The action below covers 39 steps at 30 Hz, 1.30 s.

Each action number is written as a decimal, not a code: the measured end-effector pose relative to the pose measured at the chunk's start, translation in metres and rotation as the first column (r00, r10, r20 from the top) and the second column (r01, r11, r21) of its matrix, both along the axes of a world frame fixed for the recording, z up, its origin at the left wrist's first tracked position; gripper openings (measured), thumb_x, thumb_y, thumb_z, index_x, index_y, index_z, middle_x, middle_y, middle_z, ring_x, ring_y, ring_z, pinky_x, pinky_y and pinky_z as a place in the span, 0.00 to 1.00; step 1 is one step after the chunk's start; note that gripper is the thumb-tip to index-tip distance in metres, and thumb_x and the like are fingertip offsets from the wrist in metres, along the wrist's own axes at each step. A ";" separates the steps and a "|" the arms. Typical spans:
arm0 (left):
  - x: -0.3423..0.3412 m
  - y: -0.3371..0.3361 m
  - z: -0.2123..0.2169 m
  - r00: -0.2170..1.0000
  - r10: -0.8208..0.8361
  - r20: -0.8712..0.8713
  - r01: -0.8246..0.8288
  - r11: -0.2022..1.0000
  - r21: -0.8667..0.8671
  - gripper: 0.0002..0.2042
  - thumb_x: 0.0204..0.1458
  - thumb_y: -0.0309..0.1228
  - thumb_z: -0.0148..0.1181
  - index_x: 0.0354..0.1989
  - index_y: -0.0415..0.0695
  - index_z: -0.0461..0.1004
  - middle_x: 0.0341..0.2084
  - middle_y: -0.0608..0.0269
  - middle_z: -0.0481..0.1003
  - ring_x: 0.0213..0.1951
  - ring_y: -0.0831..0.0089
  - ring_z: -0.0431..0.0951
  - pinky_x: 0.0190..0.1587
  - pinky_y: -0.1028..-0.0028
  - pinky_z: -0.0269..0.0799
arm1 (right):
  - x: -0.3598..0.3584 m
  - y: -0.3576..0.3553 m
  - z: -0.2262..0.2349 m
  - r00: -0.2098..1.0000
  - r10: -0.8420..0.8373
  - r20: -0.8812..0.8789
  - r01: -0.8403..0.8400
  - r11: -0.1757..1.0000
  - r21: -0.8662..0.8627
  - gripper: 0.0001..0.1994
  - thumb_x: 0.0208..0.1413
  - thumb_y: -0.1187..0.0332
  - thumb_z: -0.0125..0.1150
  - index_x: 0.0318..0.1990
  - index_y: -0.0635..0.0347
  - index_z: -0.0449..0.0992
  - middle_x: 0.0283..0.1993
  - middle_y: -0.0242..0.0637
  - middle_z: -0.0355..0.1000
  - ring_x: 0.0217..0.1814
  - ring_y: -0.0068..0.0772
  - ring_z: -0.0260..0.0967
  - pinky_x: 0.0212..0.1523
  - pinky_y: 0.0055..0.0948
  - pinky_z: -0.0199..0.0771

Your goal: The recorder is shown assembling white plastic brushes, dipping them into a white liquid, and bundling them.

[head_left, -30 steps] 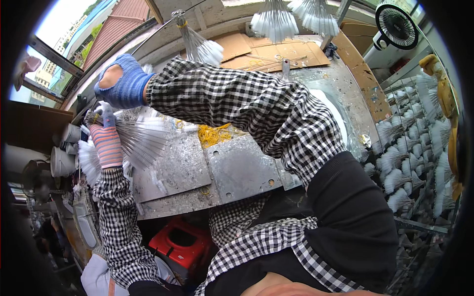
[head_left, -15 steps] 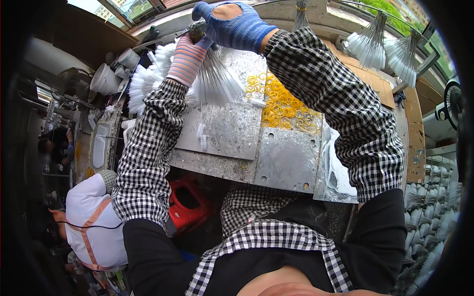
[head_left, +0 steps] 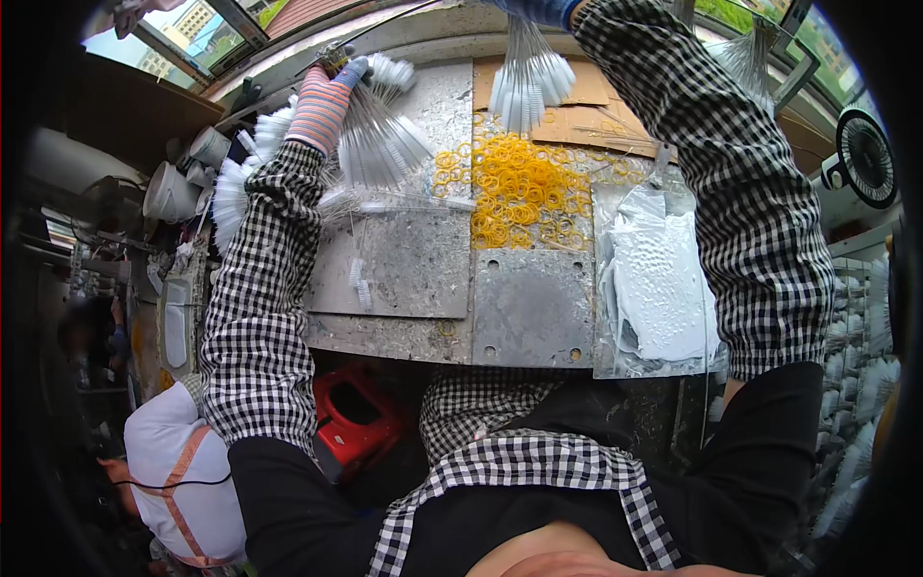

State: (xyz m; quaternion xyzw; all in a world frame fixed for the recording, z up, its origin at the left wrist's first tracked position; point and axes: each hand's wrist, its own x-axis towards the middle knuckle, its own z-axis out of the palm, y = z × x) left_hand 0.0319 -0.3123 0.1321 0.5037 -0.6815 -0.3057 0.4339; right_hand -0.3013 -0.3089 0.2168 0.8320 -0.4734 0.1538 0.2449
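Observation:
My left hand (head_left: 322,104), in a striped glove with bare-looking fingers hidden, is closed around the gathered top of a bunch of wire-handled brushes (head_left: 380,135) with white bristles. The bunch hangs below the hand, bristles down, beside the rod at the far left. My right hand (head_left: 546,10), in a blue glove, is cut off by the upper edge, so its fingers do not show. Just under it hangs another brush bunch (head_left: 531,85); whether the hand grips this bunch, I cannot tell. A few loose brushes (head_left: 360,281) lie on the metal worktop (head_left: 394,260).
Yellow rubber rings (head_left: 524,188) are heaped mid-table. To their right, a plate carries a white pasty layer (head_left: 663,279). Flattened cardboard (head_left: 586,125) lies behind. A fan (head_left: 863,159) stands at right, a red stool (head_left: 356,423) below the table. Another person (head_left: 187,462) is at lower left.
My right hand has moved away from the left one, rightward and up to the frame's edge. My left hand stays at the brush bunch. The whole view has shifted, uncovering the white layer.

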 end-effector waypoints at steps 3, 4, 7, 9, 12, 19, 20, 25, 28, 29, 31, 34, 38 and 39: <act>0.015 0.001 0.003 0.998 -0.005 -0.056 0.008 0.999 0.052 0.16 0.59 0.39 0.67 0.50 0.43 0.78 0.36 0.65 0.83 0.37 0.76 0.81 0.40 0.74 0.76 | 0.008 -0.012 0.009 0.998 -0.036 -0.049 0.043 0.989 0.140 0.12 0.61 0.57 0.57 0.39 0.53 0.82 0.41 0.45 0.81 0.42 0.48 0.80 0.43 0.41 0.79; 0.003 0.013 0.009 0.996 -0.004 -0.087 0.010 0.998 0.066 0.17 0.60 0.40 0.66 0.51 0.43 0.78 0.37 0.64 0.82 0.38 0.77 0.80 0.42 0.74 0.76 | 0.003 -0.013 0.010 0.992 -0.087 -0.087 0.103 0.975 0.198 0.13 0.61 0.57 0.56 0.40 0.53 0.83 0.42 0.45 0.82 0.44 0.48 0.81 0.44 0.41 0.79; 0.007 0.029 0.013 0.994 -0.006 -0.108 0.011 0.999 0.046 0.19 0.61 0.42 0.65 0.53 0.42 0.77 0.41 0.63 0.81 0.40 0.77 0.79 0.46 0.73 0.76 | 0.000 -0.011 0.021 0.998 0.022 -0.067 -0.003 0.964 0.267 0.14 0.61 0.58 0.56 0.44 0.55 0.83 0.41 0.45 0.82 0.44 0.48 0.81 0.45 0.40 0.80; -0.001 0.022 0.009 0.998 0.002 -0.069 0.002 0.999 0.054 0.20 0.61 0.42 0.65 0.55 0.42 0.76 0.43 0.63 0.80 0.41 0.76 0.79 0.47 0.72 0.76 | -0.026 -0.029 0.033 0.986 -0.032 -0.163 0.104 0.884 0.457 0.16 0.59 0.56 0.58 0.45 0.56 0.83 0.39 0.44 0.82 0.42 0.45 0.81 0.45 0.41 0.80; 0.006 0.017 -0.004 0.981 -0.056 -0.188 0.070 0.995 0.070 0.18 0.59 0.39 0.67 0.54 0.43 0.76 0.42 0.63 0.80 0.41 0.75 0.80 0.47 0.72 0.76 | -0.047 -0.029 0.040 0.990 -0.132 -0.056 0.133 0.705 0.697 0.17 0.56 0.55 0.61 0.44 0.58 0.83 0.37 0.41 0.82 0.39 0.41 0.80 0.43 0.42 0.79; -0.065 0.001 0.002 0.956 -0.189 -0.226 0.198 0.980 0.020 0.16 0.59 0.32 0.68 0.53 0.44 0.76 0.38 0.63 0.82 0.38 0.73 0.82 0.43 0.74 0.78 | -0.130 -0.060 0.040 0.978 -0.060 -0.199 0.175 0.754 0.633 0.18 0.55 0.54 0.62 0.46 0.58 0.83 0.38 0.40 0.83 0.39 0.38 0.79 0.43 0.40 0.79; -0.084 -0.005 0.000 0.927 -0.226 -0.298 0.253 0.966 0.053 0.16 0.58 0.32 0.69 0.53 0.43 0.76 0.38 0.62 0.82 0.38 0.72 0.82 0.41 0.73 0.79 | -0.150 -0.064 0.039 0.976 -0.076 -0.204 0.191 0.751 0.633 0.18 0.55 0.54 0.62 0.46 0.58 0.83 0.38 0.40 0.83 0.39 0.38 0.79 0.43 0.40 0.79; -0.136 -0.030 0.004 0.872 -0.365 -0.327 0.379 0.925 -0.021 0.15 0.58 0.29 0.69 0.52 0.43 0.76 0.37 0.57 0.83 0.36 0.68 0.84 0.40 0.71 0.82 | -0.170 -0.046 0.034 0.995 -0.069 -0.070 0.097 0.811 0.577 0.19 0.57 0.56 0.59 0.50 0.59 0.82 0.43 0.43 0.82 0.44 0.39 0.79 0.47 0.41 0.77; -0.198 -0.031 0.004 0.845 -0.419 -0.333 0.431 0.901 -0.041 0.14 0.59 0.29 0.67 0.52 0.43 0.75 0.38 0.57 0.82 0.37 0.68 0.84 0.41 0.71 0.82 | -0.194 -0.032 0.037 0.973 -0.130 -0.189 0.206 0.855 0.476 0.20 0.59 0.57 0.58 0.53 0.58 0.81 0.47 0.44 0.81 0.49 0.43 0.78 0.51 0.43 0.75; -0.206 -0.035 0.005 0.849 -0.419 -0.321 0.422 0.904 -0.062 0.13 0.60 0.29 0.67 0.52 0.43 0.75 0.38 0.57 0.82 0.37 0.69 0.84 0.41 0.71 0.82 | -0.195 -0.029 0.039 0.960 -0.168 -0.225 0.250 0.877 0.410 0.20 0.59 0.57 0.57 0.55 0.57 0.80 0.49 0.45 0.81 0.51 0.44 0.78 0.53 0.43 0.75; -0.225 -0.053 0.000 0.856 -0.448 -0.256 0.433 0.894 -0.117 0.14 0.60 0.30 0.67 0.51 0.42 0.75 0.38 0.58 0.83 0.37 0.70 0.83 0.41 0.72 0.81 | -0.203 -0.019 0.033 0.970 -0.157 -0.188 0.226 0.868 0.442 0.21 0.61 0.56 0.56 0.55 0.59 0.79 0.52 0.47 0.80 0.54 0.48 0.77 0.56 0.44 0.73; -0.243 -0.072 -0.002 0.873 -0.449 -0.188 0.422 0.891 -0.166 0.21 0.55 0.37 0.73 0.52 0.42 0.74 0.40 0.56 0.82 0.40 0.68 0.83 0.45 0.69 0.79 | -0.205 -0.012 0.023 0.983 -0.061 -0.176 0.088 0.985 0.151 0.18 0.63 0.57 0.55 0.48 0.63 0.81 0.49 0.49 0.80 0.54 0.51 0.77 0.55 0.44 0.74; -0.278 -0.080 -0.014 0.896 -0.279 -0.347 0.229 0.957 -0.178 0.19 0.57 0.30 0.69 0.55 0.44 0.72 0.36 0.69 0.77 0.36 0.79 0.75 0.39 0.76 0.74 | -0.199 -0.014 0.023 0.950 -0.154 -0.270 0.180 0.981 0.075 0.14 0.62 0.59 0.54 0.42 0.60 0.79 0.42 0.47 0.79 0.47 0.48 0.77 0.50 0.44 0.75; -0.289 -0.082 -0.014 0.892 -0.281 -0.354 0.231 0.957 -0.175 0.19 0.57 0.30 0.69 0.55 0.44 0.72 0.36 0.69 0.77 0.36 0.79 0.75 0.39 0.76 0.74 | -0.203 -0.011 0.024 0.948 -0.157 -0.277 0.184 0.980 0.078 0.14 0.62 0.59 0.54 0.42 0.60 0.79 0.42 0.47 0.79 0.47 0.48 0.77 0.50 0.44 0.75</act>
